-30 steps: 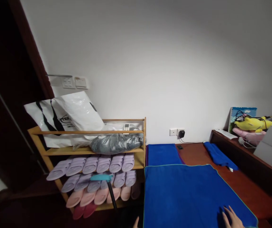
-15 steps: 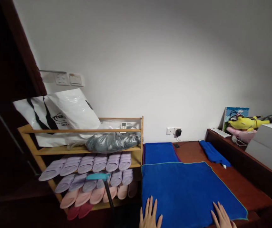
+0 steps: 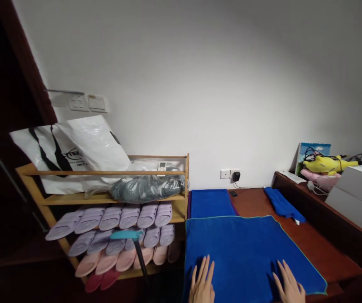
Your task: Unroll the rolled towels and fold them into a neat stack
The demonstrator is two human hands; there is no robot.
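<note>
A blue towel (image 3: 240,248) with a pale green edge lies spread over the near end of a reddish-brown wooden surface (image 3: 316,235). Over its left part is my left hand (image 3: 202,282), fingers stretched out and holding nothing. My right hand (image 3: 288,283) is over the towel's right part, its fingers also extended, with a shadow beside it. Whether either palm touches the cloth I cannot tell. Behind it lies a folded blue towel (image 3: 212,203) with a purple edge showing. A narrow folded blue cloth (image 3: 283,205) with a small white tag rests farther right.
A wooden rack (image 3: 51,200) at left bears several slippers (image 3: 92,219), a white bag (image 3: 89,143) and a plastic-wrapped dark bundle (image 3: 146,188). A blue-topped black pole (image 3: 140,256) stands before it. At right, a raised ledge holds a yellow plush toy (image 3: 323,164) and a grey box (image 3: 358,189).
My left hand has shifted slightly right and upward over the towel. My right hand has moved left, farther inside the towel's edge. The view has turned a little.
</note>
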